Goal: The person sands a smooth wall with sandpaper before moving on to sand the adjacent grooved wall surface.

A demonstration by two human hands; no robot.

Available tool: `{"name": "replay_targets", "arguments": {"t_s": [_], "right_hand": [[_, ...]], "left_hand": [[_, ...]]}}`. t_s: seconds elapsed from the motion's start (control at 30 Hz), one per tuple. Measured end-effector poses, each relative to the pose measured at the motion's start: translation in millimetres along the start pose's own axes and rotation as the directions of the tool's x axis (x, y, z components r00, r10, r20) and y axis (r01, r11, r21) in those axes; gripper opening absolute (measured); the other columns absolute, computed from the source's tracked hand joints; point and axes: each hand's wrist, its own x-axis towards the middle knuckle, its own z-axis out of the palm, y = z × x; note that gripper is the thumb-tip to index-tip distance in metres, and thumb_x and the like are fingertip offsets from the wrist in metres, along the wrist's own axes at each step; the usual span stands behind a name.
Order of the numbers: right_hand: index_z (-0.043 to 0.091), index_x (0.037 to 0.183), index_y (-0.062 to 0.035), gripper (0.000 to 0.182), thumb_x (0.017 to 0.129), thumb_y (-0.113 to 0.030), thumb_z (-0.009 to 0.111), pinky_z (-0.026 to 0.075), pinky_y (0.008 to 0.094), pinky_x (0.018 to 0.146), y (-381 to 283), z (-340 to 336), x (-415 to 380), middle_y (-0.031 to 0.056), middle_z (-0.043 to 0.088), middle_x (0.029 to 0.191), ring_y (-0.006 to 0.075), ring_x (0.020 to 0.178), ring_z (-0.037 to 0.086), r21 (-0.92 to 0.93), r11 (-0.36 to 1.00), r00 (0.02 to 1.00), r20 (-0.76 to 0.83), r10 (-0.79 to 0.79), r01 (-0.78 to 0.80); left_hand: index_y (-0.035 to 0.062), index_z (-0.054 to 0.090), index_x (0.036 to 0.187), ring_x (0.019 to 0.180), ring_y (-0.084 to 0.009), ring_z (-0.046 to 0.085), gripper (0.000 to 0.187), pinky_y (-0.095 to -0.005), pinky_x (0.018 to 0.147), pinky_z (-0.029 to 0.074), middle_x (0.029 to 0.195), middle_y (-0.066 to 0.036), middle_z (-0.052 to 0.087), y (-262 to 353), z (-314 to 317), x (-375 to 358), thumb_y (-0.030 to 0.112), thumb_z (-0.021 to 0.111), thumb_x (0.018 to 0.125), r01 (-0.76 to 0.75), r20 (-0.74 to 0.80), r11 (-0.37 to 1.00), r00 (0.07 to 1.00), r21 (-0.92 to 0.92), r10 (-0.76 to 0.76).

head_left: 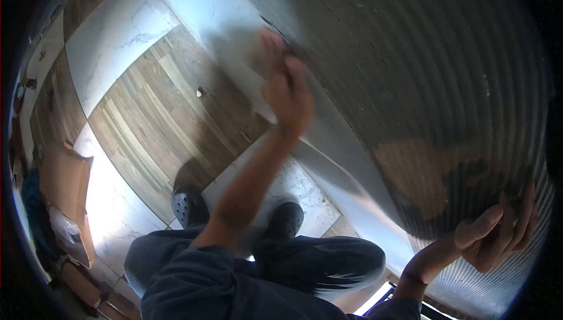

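Note:
A large grey ribbed panel [469, 73] fills the right side of the view, with a smooth pale edge strip [334, 109] along its left side. At the upper end of this strip is my left hand [288, 88], slightly blurred, its fingers stretched along the panel's edge. Low on the right, my right hand [498, 235] is against or very near the ribbed face, its fingers loosely bent and apart. I see nothing held in either hand. A brown patch of reflection or stain shows on the panel above my right hand.
Wood-look and white marble-look tiles [117, 202] cover the floor. My dark clogs [189, 205] stand below me. At the left lies an opened cardboard box [64, 182] with clear plastic [63, 225] in it. A small object [201, 92] lies on the wood-look floor.

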Motion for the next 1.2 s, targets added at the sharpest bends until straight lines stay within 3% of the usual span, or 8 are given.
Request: {"name": "replay_targets", "arguments": {"t_s": [0.1,0.23,0.37,0.63,0.8,0.87,0.97,1.2], "right_hand": [[0.068,0.072,0.0023,0.034,0.092,-0.021,0.053,0.054,0.039,0.08,12.2,-1.4,-5.7,0.0161,0.071,0.089,0.0293,0.09,0.067,0.003,0.999,0.998,-0.021,-0.051,0.051],[0.067,0.077,0.0032,0.04,0.095,-0.02,0.04,0.05,0.0435,0.09,12.4,-4.2,-7.6,0.0192,0.069,0.098,0.0319,0.092,0.067,0.07,0.998,0.998,0.068,0.005,-0.009],[0.066,0.069,0.0078,0.032,0.086,-0.014,0.049,0.056,0.0383,0.072,10.1,12.8,-12.8,0.0215,0.069,0.078,0.0297,0.07,0.069,0.161,0.986,0.937,-0.338,0.087,-0.033],[0.061,0.059,0.0115,0.034,0.078,-0.008,0.04,0.057,0.0385,0.061,21.4,16.0,-30.7,0.0257,0.065,0.066,0.0298,0.056,0.067,0.208,0.973,0.853,-0.488,0.187,-0.094],[0.06,0.058,0.0108,0.035,0.078,-0.007,0.038,0.059,0.0404,0.059,15.0,18.2,-33.3,0.0261,0.063,0.061,0.0302,0.055,0.067,0.275,0.945,0.775,-0.551,0.307,-0.179],[0.06,0.057,0.0108,0.035,0.077,-0.007,0.036,0.059,0.041,0.058,20.1,19.8,-42.2,0.0263,0.063,0.06,0.0311,0.055,0.067,0.293,0.949,0.755,-0.595,0.275,-0.114],[0.059,0.057,0.0116,0.035,0.075,-0.007,0.036,0.059,0.0413,0.057,14.8,14.7,-39.8,0.0266,0.062,0.059,0.0326,0.055,0.067,0.302,0.95,0.78,-0.574,0.251,-0.083],[0.058,0.057,0.0124,0.031,0.073,-0.007,0.038,0.059,0.0407,0.055,13.7,15.2,-39.9,0.0271,0.061,0.058,0.0331,0.055,0.067,0.265,0.948,0.797,-0.527,0.296,-0.177]], "left_hand": [[-0.002,0.036,0.14,0.136,-0.0373,0.029,0.047,-0.0381,0.107,0.034,0.146,-0.025,0.03,15.2,4.9,-72.4,0.025,0.039,0.101,-0.134,0.03,0.974,0.989,-0.181,0.142],[-0.0056,0.04,0.136,0.133,-0.0413,0.032,0.046,-0.0424,0.105,0.036,0.143,-0.027,0.035,38.4,2.7,-116.8,0.023,0.044,0.1,-0.134,0.044,0.958,0.988,-0.254,0.149],[-0.008,0.044,0.133,0.132,-0.0441,0.033,0.046,-0.0431,0.104,0.037,0.14,-0.027,0.039,22.2,2.7,-99.1,0.023,0.045,0.099,-0.197,0.024,0.937,0.977,-0.29,0.213],[-0.0114,0.045,0.13,0.13,-0.047,0.033,0.045,-0.0475,0.104,0.035,0.137,-0.034,0.037,28.0,11.4,-112.4,0.021,0.044,0.099,-0.163,0.017,0.936,0.984,-0.313,0.177],[-0.0069,0.032,0.14,0.131,-0.0335,0.04,0.052,-0.0379,0.104,0.035,0.143,-0.027,0.035,-20.9,11.6,-96.6,0.027,0.039,0.101,-0.302,0.006,0.953,0.953,-0.026,0.302],[-0.0052,0.033,0.141,0.124,-0.0279,0.049,0.053,-0.0342,0.098,0.04,0.143,-0.025,0.038,-21.2,1.8,-38.7,0.029,0.039,0.101,0.168,0.005,0.984,0.986,-0.064,-0.168],[-0.0045,0.034,0.14,0.12,-0.0273,0.052,0.052,-0.0346,0.095,0.043,0.141,-0.025,0.04,-10.1,-4.5,-7.0,0.03,0.037,0.101,0.214,0.026,0.975,0.977,-0.058,-0.213],[-0.0031,0.038,0.139,0.134,-0.0389,0.034,0.049,-0.038,0.107,0.033,0.144,-0.026,0.034,-5.7,-0.4,-105.1,0.027,0.042,0.1,-0.346,0.12,0.91,0.918,-0.229,0.379]]}}
